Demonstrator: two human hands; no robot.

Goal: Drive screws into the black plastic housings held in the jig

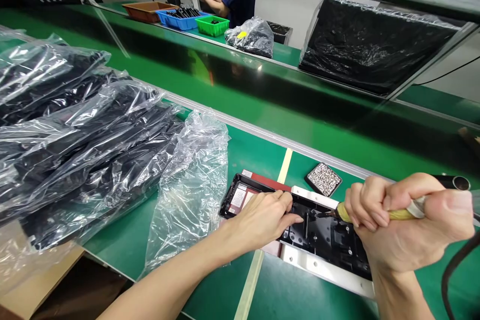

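Black, long plastic housing [320, 232] is lying near the far edge of the green worktop [300, 290], stretching left from the right hand [399, 240], which is gripping a yellow-handled driver [344, 212]; the left hand [258, 214] is touching it, closure unclear.

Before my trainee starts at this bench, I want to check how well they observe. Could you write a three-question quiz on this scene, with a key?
1. Which hand grips the tool with the yellow handle?

2. Fill in: between the brown plastic bin and the green plastic bin stands a ____ plastic bin.

3. The left hand rests on:
A. a square container of small metal pieces
B. a long black plastic housing
C. a crumpled clear plastic bag

Key:
1. The right hand
2. Blue
3. B
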